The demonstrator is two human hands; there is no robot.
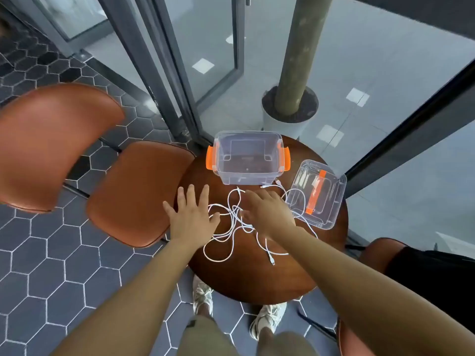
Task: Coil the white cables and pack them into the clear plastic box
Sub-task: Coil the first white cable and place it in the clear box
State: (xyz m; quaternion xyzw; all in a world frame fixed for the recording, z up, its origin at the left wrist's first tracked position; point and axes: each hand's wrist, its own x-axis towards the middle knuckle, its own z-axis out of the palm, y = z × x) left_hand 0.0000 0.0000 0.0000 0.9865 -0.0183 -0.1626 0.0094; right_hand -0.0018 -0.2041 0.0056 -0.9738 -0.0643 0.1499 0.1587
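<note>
Plainly nothing had been packed yet: the white cables (235,219) lay in one loose tangle at the middle of the round wooden surface (244,278), uncoiled, and the clear plastic box (244,177) at twelve o'clock stood open and held nothing. Its lid (317,194) lay apart at about two o'clock, over a loop of cable. All the coiling and all the packing were, as I judged it, still to do.

The left hand (191,214) was spread flat at nine o'clock of the tangle, its grip apart, thumb at the nearest loop. The right hand (267,211) reached over the tangle from three o'clock, fingers stretched out and grip apart too; whether it touched a strand I could not tell.

Counted: one box, one lid, two orange latches (210,158) on the box. The cables crossed too much to number, though three plug ends showed, so more than one. Two brown chairs (133,191) stood by
</note>
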